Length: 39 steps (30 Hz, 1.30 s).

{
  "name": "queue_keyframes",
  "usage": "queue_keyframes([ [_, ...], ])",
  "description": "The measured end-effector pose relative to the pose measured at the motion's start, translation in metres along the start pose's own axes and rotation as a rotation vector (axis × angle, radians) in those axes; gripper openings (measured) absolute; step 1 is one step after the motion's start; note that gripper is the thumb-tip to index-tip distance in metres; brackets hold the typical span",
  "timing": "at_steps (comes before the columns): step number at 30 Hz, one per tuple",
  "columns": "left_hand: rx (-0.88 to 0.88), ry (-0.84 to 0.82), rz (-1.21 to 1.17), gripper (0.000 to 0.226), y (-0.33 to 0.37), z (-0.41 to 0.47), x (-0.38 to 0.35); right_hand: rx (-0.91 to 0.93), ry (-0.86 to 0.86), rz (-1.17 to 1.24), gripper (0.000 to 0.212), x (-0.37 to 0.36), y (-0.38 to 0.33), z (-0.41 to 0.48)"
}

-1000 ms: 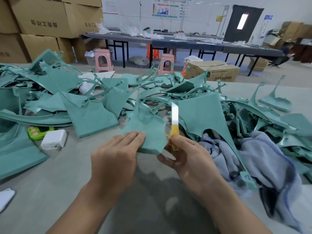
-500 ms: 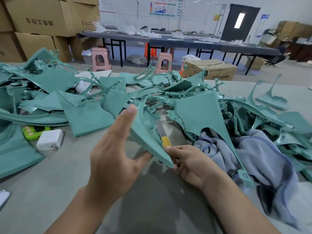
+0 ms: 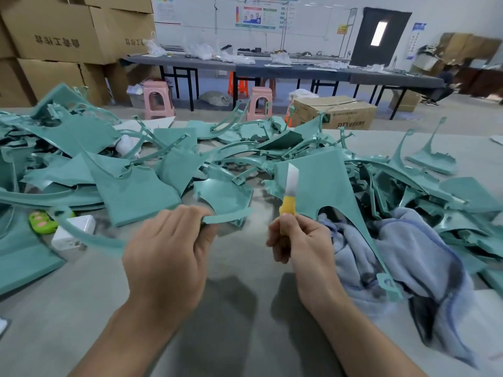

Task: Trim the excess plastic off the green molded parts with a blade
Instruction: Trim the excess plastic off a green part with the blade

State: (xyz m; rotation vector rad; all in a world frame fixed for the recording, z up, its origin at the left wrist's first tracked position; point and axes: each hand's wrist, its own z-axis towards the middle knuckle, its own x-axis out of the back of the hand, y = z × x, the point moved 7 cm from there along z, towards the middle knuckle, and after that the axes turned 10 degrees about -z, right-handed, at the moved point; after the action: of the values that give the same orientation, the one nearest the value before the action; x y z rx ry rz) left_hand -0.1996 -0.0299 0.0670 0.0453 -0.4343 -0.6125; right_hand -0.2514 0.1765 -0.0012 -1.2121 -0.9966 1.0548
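My left hand (image 3: 168, 257) grips a green molded part (image 3: 226, 197), a curved panel whose thin arm sweeps left and down toward (image 3: 89, 238). My right hand (image 3: 299, 246) holds a blade (image 3: 290, 183) with a yellow handle, its silver tip pointing up, a short way right of the part and not touching it. A large heap of green molded parts (image 3: 130, 191) covers the table across the back and on both sides.
A blue-grey cloth (image 3: 394, 254) lies to the right under a big green panel (image 3: 321, 186). A white charger block (image 3: 73, 232) and a green gadget (image 3: 42, 220) sit at the left. Cardboard boxes, pink stools and long dark tables stand beyond the grey table (image 3: 231, 308).
The green part has turned in my left hand from edge-on to flat, with its thin arm swinging out to the left. My right hand has drawn apart to the right and raised the blade upright.
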Motion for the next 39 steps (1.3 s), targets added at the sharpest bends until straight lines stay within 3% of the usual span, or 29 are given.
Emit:
queue_keyframes([
  [5,0.283,-0.184,-0.063,0.018,-0.017,-0.008,-0.020,0.139,-0.185,-0.135,0.031,-0.034,-0.009,-0.028],
  [10,0.316,-0.247,-0.185,0.018,-0.012,-0.010,-0.023,0.185,-0.319,-0.293,0.037,-0.056,-0.005,-0.037],
  [15,0.335,-0.229,-0.204,0.021,-0.015,-0.011,-0.022,-0.096,-0.048,-0.613,0.037,-0.026,0.014,-0.010],
  [17,0.339,-0.224,-0.204,0.019,-0.015,-0.010,-0.020,-0.050,-0.070,-0.472,0.037,-0.024,0.009,-0.009],
  [19,0.338,-0.222,-0.195,0.019,-0.015,-0.009,-0.020,0.070,-0.239,-0.271,0.034,-0.039,-0.001,-0.021],
  [21,0.339,-0.218,-0.210,0.020,-0.015,-0.010,-0.020,0.118,-0.361,-0.250,0.035,-0.052,-0.002,-0.033],
  [26,0.330,-0.189,-0.247,0.026,-0.017,-0.012,-0.018,-0.114,-0.014,-0.758,0.043,-0.011,0.014,0.001],
  [28,0.290,-0.183,-0.267,0.025,-0.012,-0.012,-0.016,-0.109,0.020,-0.749,0.043,0.004,0.014,0.009],
  [31,0.118,-0.200,-0.290,0.023,0.002,-0.010,-0.014,-0.134,-0.071,-0.628,0.048,0.007,0.015,0.004],
  [34,-0.095,-0.282,-0.315,0.027,0.020,-0.009,-0.017,-0.030,0.184,-0.867,0.056,0.024,0.002,0.005],
  [35,-0.182,-0.309,-0.311,0.025,0.026,-0.010,-0.018,-0.022,0.257,-0.846,0.057,0.030,-0.002,0.004],
  [37,-0.315,-0.350,-0.317,0.024,0.036,-0.012,-0.021,-0.171,0.160,-0.510,0.063,0.026,0.009,0.006],
  [39,-0.378,-0.392,-0.331,0.027,0.040,-0.014,-0.023,-0.402,-0.023,-0.148,0.050,0.011,0.025,0.001],
])
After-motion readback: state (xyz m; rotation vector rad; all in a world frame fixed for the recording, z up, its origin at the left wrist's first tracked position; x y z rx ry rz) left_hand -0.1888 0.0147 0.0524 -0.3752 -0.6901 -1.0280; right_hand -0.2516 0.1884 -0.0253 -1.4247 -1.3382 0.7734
